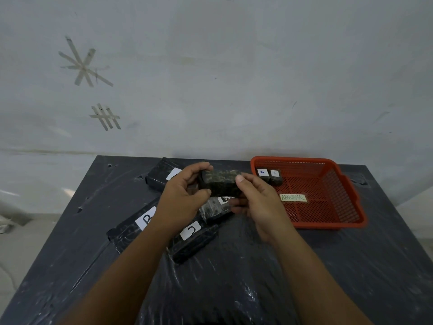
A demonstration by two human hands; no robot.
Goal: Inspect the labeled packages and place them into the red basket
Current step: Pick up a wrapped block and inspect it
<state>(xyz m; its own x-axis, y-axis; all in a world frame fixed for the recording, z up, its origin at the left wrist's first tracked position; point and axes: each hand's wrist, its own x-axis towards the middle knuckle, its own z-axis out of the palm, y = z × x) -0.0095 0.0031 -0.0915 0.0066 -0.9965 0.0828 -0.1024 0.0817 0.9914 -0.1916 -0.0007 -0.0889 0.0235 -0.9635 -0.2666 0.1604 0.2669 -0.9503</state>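
I have a dark package (220, 182) pinched at its ends between my left hand (181, 198) and right hand (259, 202) above the table (234, 277), its label apparently turned away, so inspection is in hand and next comes the red basket (328, 221).

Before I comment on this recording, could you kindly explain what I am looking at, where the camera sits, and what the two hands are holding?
There is no machine: a person wears one camera on the head, looking down at their own hands. The left hand and right hand together hold a small dark wrapped package above a black plastic-covered table. Long dark packages with white letter labels, one reading C, lie beneath. To the right stands a red mesh plastic basket with an ABNORMAL note, holding two small packages labelled A.
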